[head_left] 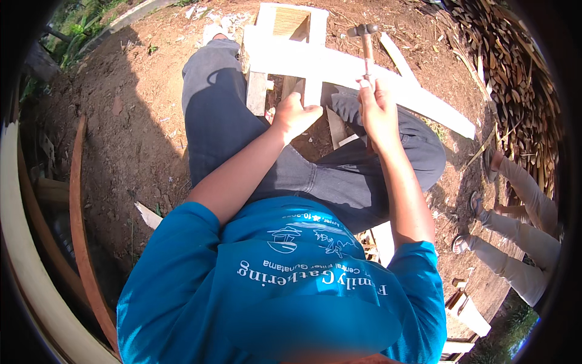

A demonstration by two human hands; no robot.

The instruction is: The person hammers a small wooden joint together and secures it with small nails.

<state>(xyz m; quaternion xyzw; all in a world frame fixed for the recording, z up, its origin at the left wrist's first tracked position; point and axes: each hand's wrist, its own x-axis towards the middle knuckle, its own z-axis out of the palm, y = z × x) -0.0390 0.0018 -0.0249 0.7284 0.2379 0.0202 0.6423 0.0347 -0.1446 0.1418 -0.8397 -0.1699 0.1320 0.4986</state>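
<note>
My right hand (pixel 379 112) is wrapped round the wooden handle of a hammer (pixel 367 51). The hammer's dark metal head points away from me, over a long pale board (pixel 345 65). My left hand (pixel 295 118) is closed between my knees, its thumb against the near end of a pale wooden slat (pixel 313 91). What its fingers hold, if anything, is hidden. The board lies across a wooden frame (pixel 265 21) in front of me and slants down to the right, past my right knee.
A loose plank (pixel 397 57) lies on the dirt beyond the board. Thin wood strips are stacked in a large pile (pixel 515 67) at the right. Two people's legs (pixel 515 242) are near my right side. Long curved planks (pixel 79 212) stand at the left.
</note>
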